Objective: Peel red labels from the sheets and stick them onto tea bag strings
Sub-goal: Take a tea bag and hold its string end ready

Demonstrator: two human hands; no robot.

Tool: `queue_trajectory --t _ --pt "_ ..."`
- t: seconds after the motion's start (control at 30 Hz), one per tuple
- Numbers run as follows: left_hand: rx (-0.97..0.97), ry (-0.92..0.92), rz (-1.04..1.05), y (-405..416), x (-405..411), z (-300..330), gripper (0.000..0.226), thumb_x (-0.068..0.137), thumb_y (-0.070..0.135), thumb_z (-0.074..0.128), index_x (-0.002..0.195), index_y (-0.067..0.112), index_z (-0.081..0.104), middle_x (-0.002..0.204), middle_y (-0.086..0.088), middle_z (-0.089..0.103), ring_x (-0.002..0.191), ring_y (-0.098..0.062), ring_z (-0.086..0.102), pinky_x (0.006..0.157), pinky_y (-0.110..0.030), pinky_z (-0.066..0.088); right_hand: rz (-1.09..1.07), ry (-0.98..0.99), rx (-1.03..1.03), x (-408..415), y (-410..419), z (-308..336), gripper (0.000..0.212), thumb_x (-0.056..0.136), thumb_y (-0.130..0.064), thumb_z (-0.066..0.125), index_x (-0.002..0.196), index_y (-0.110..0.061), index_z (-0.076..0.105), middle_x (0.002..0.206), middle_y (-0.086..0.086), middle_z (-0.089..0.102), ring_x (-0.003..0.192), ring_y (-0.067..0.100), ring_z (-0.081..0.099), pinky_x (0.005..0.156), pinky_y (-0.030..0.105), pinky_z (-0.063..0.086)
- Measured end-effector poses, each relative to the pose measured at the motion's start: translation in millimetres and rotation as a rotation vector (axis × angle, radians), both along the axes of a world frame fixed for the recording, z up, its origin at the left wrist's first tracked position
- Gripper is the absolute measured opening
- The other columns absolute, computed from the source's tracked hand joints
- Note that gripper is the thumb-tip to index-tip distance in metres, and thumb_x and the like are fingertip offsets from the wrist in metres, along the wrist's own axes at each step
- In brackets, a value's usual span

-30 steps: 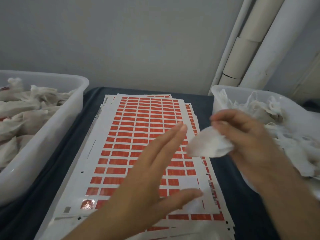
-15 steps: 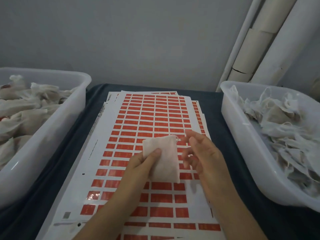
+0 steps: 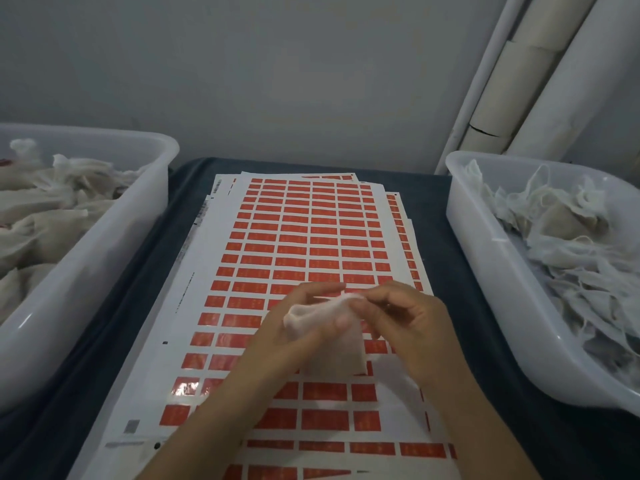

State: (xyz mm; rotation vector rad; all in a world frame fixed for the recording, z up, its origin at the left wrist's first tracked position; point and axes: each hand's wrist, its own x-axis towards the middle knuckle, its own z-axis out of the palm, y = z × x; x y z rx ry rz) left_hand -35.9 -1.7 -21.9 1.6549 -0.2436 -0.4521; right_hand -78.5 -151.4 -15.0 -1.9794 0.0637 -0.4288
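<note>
**Tea bag in hand, label not yet peeled**

Tea bag (image 3: 325,341) sits between my two hands, held above the near half of the label sheets (image 3: 304,244). My left hand (image 3: 304,327) pinches its upper left part, thumb on the front face. My right hand (image 3: 408,320) pinches the bag's top edge with its fingertips, which I judge is where the string starts, though I cannot make out the string itself.

No red label is on either hand. The sheets lie stacked on the dark worktop (image 3: 145,306), the top one mostly full of red labels (image 3: 322,393), with some blank gaps near the lower right where labels look already gone.

The left tub (image 3: 104,258) holds a heap of bags, a few showing traces of red, so I take these as finished. The right tub (image 3: 491,271) holds a pile of plain white ones, likely still waiting. By that reading, a good part is done and much remains; for this bag, finding the string, peeling and sticking are all ahead.
</note>
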Motion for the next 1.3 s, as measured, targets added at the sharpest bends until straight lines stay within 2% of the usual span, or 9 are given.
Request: queue_trajectory --t 0.07,0.2,0.33,0.53,0.7,0.8,0.9,1.03,1.3 --pt "0.011 -0.106 -0.034 -1 0 5 0.037 0.059 0.067 0.066 0.093 0.053 0.062 0.092 0.029 0.064 0.090 0.013 0.056 0.064 -0.012 0.041 0.052 -0.013 -0.066 -1 4 -1 0.010 0.072 -0.044 0.056 0.079 -0.050 0.058 0.082 -0.038 0.062 0.093 -0.008 0.059 0.072 0.001 0.043" --pt "-0.060 -0.103 0.025 0 1 7 0.031 0.052 0.060 0.061 0.082 0.053 0.068 0.088 0.028 0.068 0.089 -0.001 0.062 0.065 -0.016 0.045 0.032 0.013 -0.056 -1 -1 2 0.007 0.071 -0.043 0.057 0.077 -0.047 0.059 0.084 -0.033 0.064 0.091 -0.007 0.059 0.073 0.002 0.044" --pt "-0.060 -0.119 0.062 2 2 7 0.021 0.048 0.059 0.059 0.065 0.051 0.068 0.073 0.026 0.067 0.073 0.006 0.059 0.051 -0.013 0.045 0.019 0.038 0.053 -3 -3 7 0.010 0.071 -0.043 0.056 0.076 -0.037 0.062 0.087 -0.025 0.066 0.086 -0.003 0.062 0.069 0.004 0.047" --pt "-0.079 -0.227 -0.039 1 3 7 0.025 0.062 0.056 0.057 0.076 0.039 0.069 0.086 0.022 0.069 0.089 0.005 0.060 0.060 -0.003 0.045 -0.053 0.011 0.554 -10 -13 12 0.023 0.069 -0.043 0.058 0.074 -0.021 0.063 0.088 -0.004 0.073 0.088 0.019 0.070 0.072 0.028 0.057" --pt "-0.039 -0.333 0.114 2 3 1 0.027 0.068 0.054 0.051 0.081 0.034 0.064 0.084 0.022 0.064 0.078 0.004 0.060 0.058 -0.003 0.044 -0.045 -0.009 0.584 -8 -7 13 0.019 0.069 -0.040 0.056 0.062 -0.026 0.067 0.072 -0.004 0.069 0.077 0.018 0.069 0.081 0.030 0.056" --pt "-0.153 -0.100 -0.077 11 1 4 0.046 0.072 0.059 0.047 0.068 0.020 0.072 0.054 0.003 0.063 0.042 -0.006 0.053 0.044 -0.010 0.041 -0.024 -0.040 0.514 -9 -5 14 0.018 0.066 -0.045 0.055 0.063 -0.034 0.069 0.070 -0.007 0.069 0.077 0.016 0.068 0.083 0.027 0.054" --pt "-0.143 0.201 -0.419 4 3 4 0.057 0.077 0.065 0.033 0.088 0.027 0.074 0.077 -0.007 0.071 0.048 -0.010 0.058 0.044 -0.016 0.043 0.123 -0.056 0.397 -12 1 15 0.011 0.074 -0.042 0.064 0.066 -0.037 0.069 0.072 -0.011 0.069 0.081 0.012 0.067 0.074 0.015 0.053" --pt "-0.241 0.393 -0.296 5 13 0 0.047 0.069 0.063 0.043 0.089 0.034 0.074 0.100 0.001 0.072 0.084 -0.014 0.069 0.075 -0.028 0.048 0.436 0.023 0.175 -11 11 15 0.014 0.077 -0.029 0.065 0.076 -0.040 0.073 0.081 -0.012 0.071 0.090 0.012 0.065 0.082 0.015 0.050" --pt "-0.777 0.694 -0.147 24 20 8 0.027 0.086 0.032 0.054 0.075 0.009 0.065 0.059 -0.001 0.053 0.037 -0.006 0.037 0.032 -0.012 0.033 0.220 0.115 0.048 -9 -8 13 0.007 0.070 -0.040 0.061 0.070 -0.040 0.068 0.081 -0.022 0.069 0.083 -0.001 0.063 0.071 0.005 0.047"
